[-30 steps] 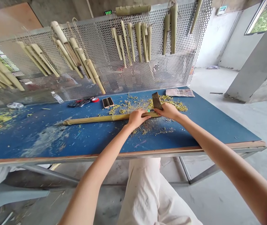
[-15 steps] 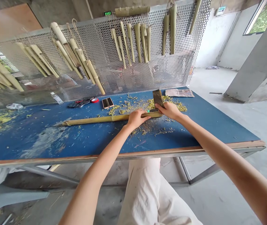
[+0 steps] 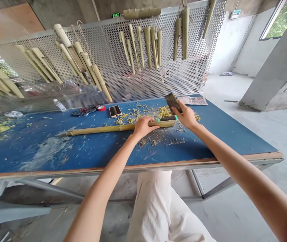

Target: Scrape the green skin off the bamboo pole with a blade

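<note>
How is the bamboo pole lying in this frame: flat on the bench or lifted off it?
Flat. The bamboo pole lies lengthwise on the blue workbench, with the left hand curled over it and shavings scattered around it.

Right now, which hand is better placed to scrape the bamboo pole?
Probably the right: the right hand holds a dark flat metal blade just above the long yellow-green bamboo pole, while the left hand grips the pole.
</note>
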The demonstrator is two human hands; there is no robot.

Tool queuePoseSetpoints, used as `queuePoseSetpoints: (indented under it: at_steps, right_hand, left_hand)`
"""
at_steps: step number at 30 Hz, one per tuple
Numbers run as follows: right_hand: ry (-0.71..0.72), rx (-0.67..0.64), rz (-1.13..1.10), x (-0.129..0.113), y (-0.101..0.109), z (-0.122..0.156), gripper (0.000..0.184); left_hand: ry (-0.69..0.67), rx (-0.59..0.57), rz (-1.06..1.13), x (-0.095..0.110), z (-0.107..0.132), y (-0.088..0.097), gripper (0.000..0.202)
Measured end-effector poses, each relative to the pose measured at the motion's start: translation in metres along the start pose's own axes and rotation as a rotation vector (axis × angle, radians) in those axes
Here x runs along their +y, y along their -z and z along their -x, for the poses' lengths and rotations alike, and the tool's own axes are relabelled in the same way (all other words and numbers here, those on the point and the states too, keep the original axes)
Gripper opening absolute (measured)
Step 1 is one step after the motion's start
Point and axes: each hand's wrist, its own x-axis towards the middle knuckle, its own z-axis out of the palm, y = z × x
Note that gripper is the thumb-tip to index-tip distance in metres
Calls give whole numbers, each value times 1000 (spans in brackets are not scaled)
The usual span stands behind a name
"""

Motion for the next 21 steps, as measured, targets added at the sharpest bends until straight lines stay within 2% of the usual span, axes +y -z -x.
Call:
queuePoseSetpoints:
  at_steps: [6,11,17,21]
  right_hand:
    - [133,-46,-109,10,-2,-6,36]
    - [303,-199,-166,14,-3,-7,28]
    - [381,-199,-31,17,-5,-5,27]
    - [438,-186,67,16,-6,-5,26]
  left_hand:
    - [20,-4,28,-3,3,5,30]
    - [26,-5,60,-5,1,4,27]
    - [37,68,191,-5,-2,1,36]
    - [-82,75,198,1,-2,-5,36]
